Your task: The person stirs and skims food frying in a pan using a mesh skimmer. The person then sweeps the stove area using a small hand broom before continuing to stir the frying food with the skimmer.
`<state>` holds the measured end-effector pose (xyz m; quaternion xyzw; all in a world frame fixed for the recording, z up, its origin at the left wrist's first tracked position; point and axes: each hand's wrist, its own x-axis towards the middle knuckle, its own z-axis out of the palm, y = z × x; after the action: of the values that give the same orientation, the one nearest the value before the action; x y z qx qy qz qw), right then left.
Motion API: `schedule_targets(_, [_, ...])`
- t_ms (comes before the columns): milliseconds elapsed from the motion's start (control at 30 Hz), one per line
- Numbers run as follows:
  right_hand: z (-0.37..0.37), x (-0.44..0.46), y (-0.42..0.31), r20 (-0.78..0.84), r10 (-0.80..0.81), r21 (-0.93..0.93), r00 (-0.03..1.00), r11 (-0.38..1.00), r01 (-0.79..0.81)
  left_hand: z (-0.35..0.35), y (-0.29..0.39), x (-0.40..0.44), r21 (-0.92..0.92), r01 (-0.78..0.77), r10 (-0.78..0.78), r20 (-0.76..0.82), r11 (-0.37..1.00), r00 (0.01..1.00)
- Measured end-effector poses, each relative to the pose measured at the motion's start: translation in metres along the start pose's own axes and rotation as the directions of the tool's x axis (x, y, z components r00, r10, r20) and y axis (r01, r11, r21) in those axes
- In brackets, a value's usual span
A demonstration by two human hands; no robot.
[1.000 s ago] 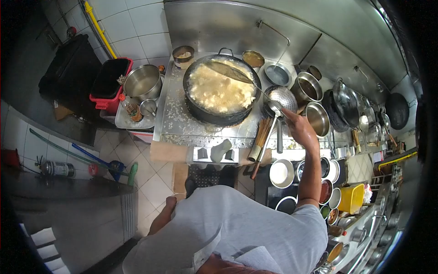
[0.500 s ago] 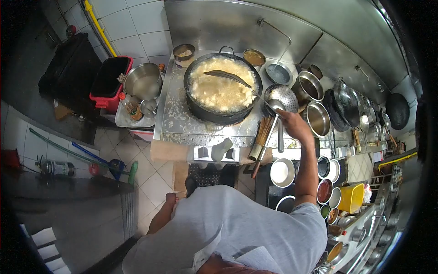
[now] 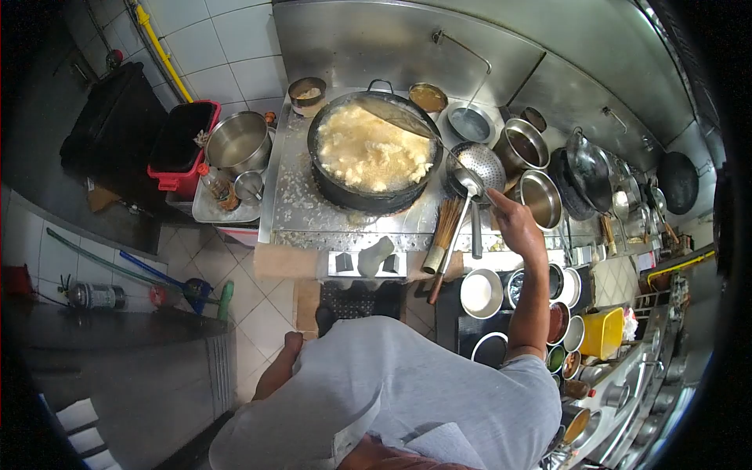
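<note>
Gripping the skimmer (image 3: pixel 401 118) in my right hand (image 3: pixel 514 219), over pale food (image 3: pixel 364 155) in the pot (image 3: pixel 362 201); my left hand's (image 3: pixel 293 340) hold I can't tell.

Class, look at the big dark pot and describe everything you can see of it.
The big dark pot is wide and round, with blackened, metal-looking walls and a loop handle at its far rim. It stands upright and uncovered on the metal cooktop. Inside are pale yellow, frothy liquid and lumpy pieces. A long-handled utensil, held in the right hand, reaches over its right rim; whether it touches the rim is unclear.
</note>
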<state>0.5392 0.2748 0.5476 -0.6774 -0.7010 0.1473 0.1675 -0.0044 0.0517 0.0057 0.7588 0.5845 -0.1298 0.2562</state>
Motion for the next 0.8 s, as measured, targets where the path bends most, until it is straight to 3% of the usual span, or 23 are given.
schedule_targets(67, [0.016, 0.005, -0.002, -0.015, 0.058, 0.088, 0.998, 0.995, -0.056, -0.017, 0.002, 0.004, 0.036, -0.032, 0.034, -0.047, 0.999, 0.998])
schedule_targets(200, [0.063, 0.022, 0.004, -0.036, 0.049, 0.187, 0.998, 0.981, -0.041, -0.02, 0.003, 0.01, -0.105, 0.081, -0.08, 0.013, 0.991, 0.997])
schedule_targets(367, [0.095, 0.017, 0.007, 0.125, 0.099, 0.32, 0.987, 0.938, -0.135, -0.016, 0.003, 0.006, -0.221, 0.157, -0.15, 0.046, 0.963, 0.988])
schedule_targets(433, [0.099, 0.009, 0.023, 0.08, -0.008, 0.35, 0.997, 0.936, -0.02, -0.011, 0.002, 0.001, -0.209, 0.162, -0.154, 0.057, 0.964, 0.986])
schedule_targets(500, [0.066, -0.006, 0.003, 0.247, 0.199, 0.568, 0.948, 0.763, -0.309, -0.003, 0.001, -0.006, -0.168, 0.136, -0.127, 0.063, 0.976, 0.99])
schedule_targets(533, [0.067, -0.007, 0.006, 0.246, 0.202, 0.567, 0.948, 0.763, -0.31, 0.0, 0.001, -0.008, -0.137, 0.117, -0.109, 0.067, 0.984, 0.992])
schedule_targets(633, [0.083, -0.006, 0.023, 0.134, 0.186, 0.643, 0.973, 0.731, -0.228, 0.008, -0.001, -0.011, -0.059, 0.055, -0.05, 0.074, 0.997, 0.996])
schedule_targets(667, [0.09, -0.001, 0.026, 0.098, 0.137, 0.551, 0.986, 0.817, -0.169, 0.008, -0.001, -0.011, -0.041, 0.041, -0.037, 0.076, 0.998, 0.996])
schedule_targets(733, [0.15, 0.022, 0.063, -0.189, -0.103, 0.35, 0.977, 0.922, 0.165, 0.008, -0.001, -0.01, 0.001, 0.004, -0.004, 0.079, 1.0, 0.997])
schedule_targets(800, [0.168, 0.029, 0.057, -0.367, -0.274, 0.182, 0.889, 0.916, 0.357, 0.005, -0.002, -0.006, 0.052, -0.041, 0.037, 0.069, 0.998, 0.997])
